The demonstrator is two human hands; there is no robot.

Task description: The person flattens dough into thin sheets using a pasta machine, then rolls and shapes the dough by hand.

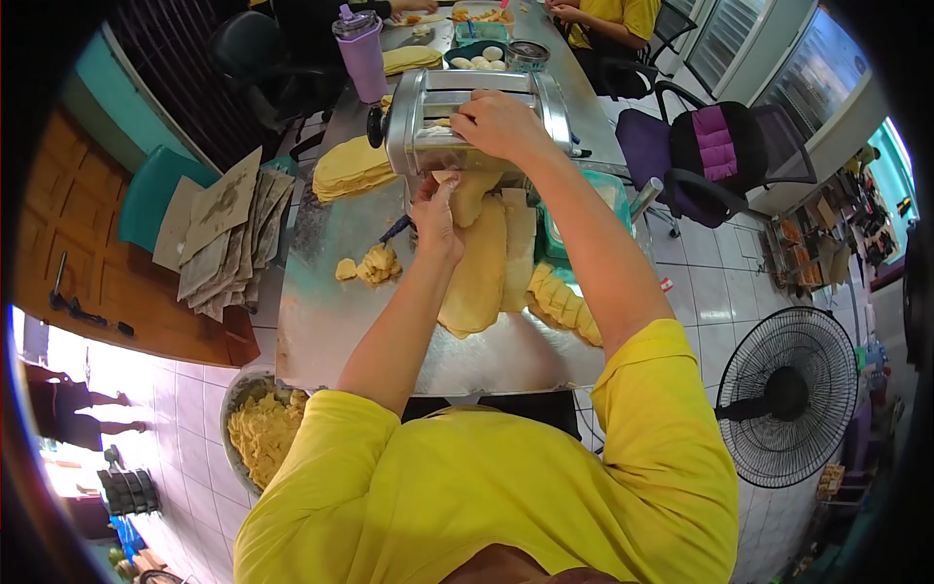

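A metal dough sheeter (418, 92) stands on the steel table in front of me. My right hand (501, 125) is on top of it, fingers curled over the roller opening; what they hold, if anything, is hidden. Below the rollers, my left hand (436, 216) pinches the edge of a yellow dough sheet (474, 193) that hangs from the machine's front. Long flat dough sheets (475, 277) lie on the table beneath it. To the left are small dough lumps (379, 264) and a dark-handled tool (397, 229), whose end is hidden at the dough.
Stacked dough sheets (352, 167) lie left of the machine, near a purple tumbler (361, 56). A teal container (603, 195) and folded dough pieces (564, 307) are on the right. A dough-filled basin (232, 409) stands below the table; a fan (786, 394) stands right. Other people sit at the far end.
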